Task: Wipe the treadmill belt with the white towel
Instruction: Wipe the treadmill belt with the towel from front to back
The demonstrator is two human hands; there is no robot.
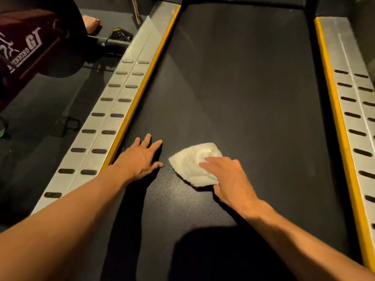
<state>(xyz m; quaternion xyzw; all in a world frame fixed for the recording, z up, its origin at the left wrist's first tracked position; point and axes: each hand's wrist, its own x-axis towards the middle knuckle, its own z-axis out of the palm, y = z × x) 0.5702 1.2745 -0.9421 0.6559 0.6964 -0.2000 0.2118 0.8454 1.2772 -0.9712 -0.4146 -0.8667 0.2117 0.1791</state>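
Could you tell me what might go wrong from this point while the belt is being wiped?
1. The left hand rests flat on the black treadmill belt beside the yellow edge strip; if the belt rolls, that support could slip.
2. The right hand presses only the near corner of the small white towel, so it may bunch rather than wipe evenly.

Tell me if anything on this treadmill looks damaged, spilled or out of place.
Nothing stands out. The belt shows no tear or spill, only faint pale streaks near its far end, perhaps dust or glare. The towel lies bunched under the right hand; the left hand rests flat on the belt.
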